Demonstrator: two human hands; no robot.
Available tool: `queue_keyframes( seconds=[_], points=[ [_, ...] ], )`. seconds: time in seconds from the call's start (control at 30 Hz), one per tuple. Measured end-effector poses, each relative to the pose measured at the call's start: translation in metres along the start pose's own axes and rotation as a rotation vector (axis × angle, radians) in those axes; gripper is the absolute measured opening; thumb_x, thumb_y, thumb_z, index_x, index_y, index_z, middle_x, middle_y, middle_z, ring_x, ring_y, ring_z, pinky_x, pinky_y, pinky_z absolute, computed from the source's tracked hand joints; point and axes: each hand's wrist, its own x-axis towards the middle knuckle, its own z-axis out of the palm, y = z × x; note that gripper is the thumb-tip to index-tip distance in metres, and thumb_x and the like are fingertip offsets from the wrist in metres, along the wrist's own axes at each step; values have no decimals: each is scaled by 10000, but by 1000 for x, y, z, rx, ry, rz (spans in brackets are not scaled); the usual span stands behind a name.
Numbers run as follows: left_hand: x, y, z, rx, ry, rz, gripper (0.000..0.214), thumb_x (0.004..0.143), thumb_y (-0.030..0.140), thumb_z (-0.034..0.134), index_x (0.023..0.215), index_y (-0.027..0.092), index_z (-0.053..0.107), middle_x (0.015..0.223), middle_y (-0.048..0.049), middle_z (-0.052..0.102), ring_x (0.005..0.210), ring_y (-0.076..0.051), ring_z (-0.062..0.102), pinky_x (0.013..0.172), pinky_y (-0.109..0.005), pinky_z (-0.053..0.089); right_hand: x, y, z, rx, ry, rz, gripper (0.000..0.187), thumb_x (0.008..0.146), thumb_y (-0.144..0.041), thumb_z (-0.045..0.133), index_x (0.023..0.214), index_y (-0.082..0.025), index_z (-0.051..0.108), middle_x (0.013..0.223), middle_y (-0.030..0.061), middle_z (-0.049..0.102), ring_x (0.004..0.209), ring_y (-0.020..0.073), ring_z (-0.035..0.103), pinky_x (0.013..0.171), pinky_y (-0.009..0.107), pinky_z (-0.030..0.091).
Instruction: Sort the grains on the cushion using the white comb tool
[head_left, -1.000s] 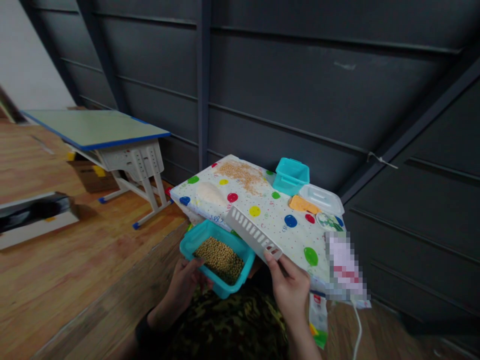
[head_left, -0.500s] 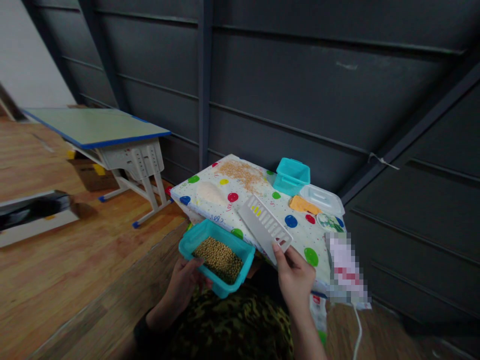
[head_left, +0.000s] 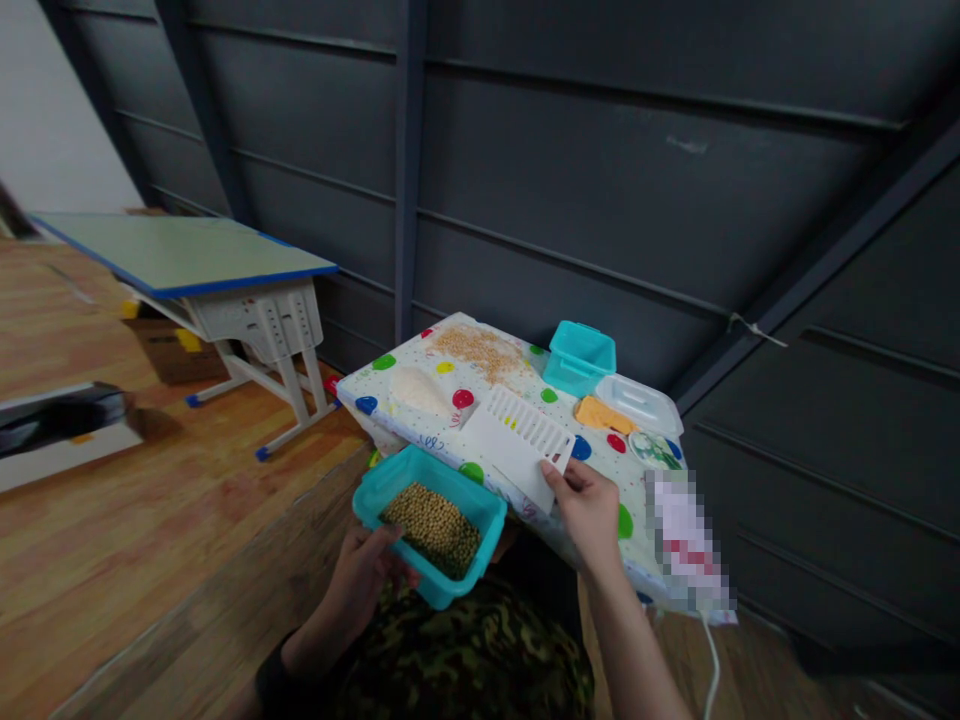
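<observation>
My left hand (head_left: pixel 373 563) grips the near left rim of a teal plastic container (head_left: pixel 491 515), thumb over the edge. Inside lie yellowish soybeans (head_left: pixel 427 515) and darker green beans (head_left: pixel 455 553) toward the near right end. The container is held at the table's front edge, above my lap. My right hand (head_left: pixel 585 500) pinches the right end of a white slotted plastic tray (head_left: pixel 517 455), which is over the front of the table. A pale heap of grains (head_left: pixel 420 388) lies beyond its left end, and tan grains (head_left: pixel 484 352) are scattered farther back.
The table (head_left: pixel 390 375) has a dotted cover. At its back right stand a second teal container (head_left: pixel 581 358), a clear lid (head_left: pixel 645 403), an orange cloth (head_left: pixel 602 413) and a pixelated package (head_left: pixel 686 530). A dark wall (head_left: pixel 600 200) rises behind; a green-topped desk (head_left: pixel 180 250) stands left.
My right hand has turned the white slotted tray flatter, and its slotted side now shows more fully. My left hand still holds the container in nearly the same place.
</observation>
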Motion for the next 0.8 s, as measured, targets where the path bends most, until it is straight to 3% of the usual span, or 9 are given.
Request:
queue_keyframes(
  seconds=[0.23, 0.43, 0.6, 0.8],
  points=[
    [4, -8, -4, 16, 26, -37, 457, 634, 555, 863, 406, 218, 654, 370, -71, 632, 320, -180, 577, 335, -263, 411, 84, 18, 8, 6, -82, 26, 430, 729, -537, 811, 934, -165, 880, 974, 150, 879, 784, 327, 803, 648, 386, 601],
    [2, -3, -2, -12, 23, -40, 516, 646, 540, 850, 345, 250, 547, 359, -62, 619, 335, -190, 583, 350, -277, 417, 157, 25, 30, -124, -2, 96, 223, 705, -367, 876, 834, -186, 862, 748, 79, 833, 750, 296, 794, 658, 349, 607],
    [-1, -1, -2, -38, 13, -43, 511, 644, 535, 877, 363, 236, 573, 357, -55, 616, 316, -176, 561, 356, -273, 425, 193, 35, 48, -95, 72, 122, 236, 700, -345, 906, 851, -169, 863, 699, 60, 812, 701, 292, 787, 672, 384, 636],
    [3, -14, -10, -68, 20, -40, 481, 741, 572, 862, 478, 204, 699, 407, -67, 672, 339, -176, 597, 357, -254, 414, 220, 43, 55, -96, 93, 96, 228, 724, -332, 885, 886, -173, 869, 698, 65, 813, 746, 309, 801, 700, 396, 643]
  ],
)
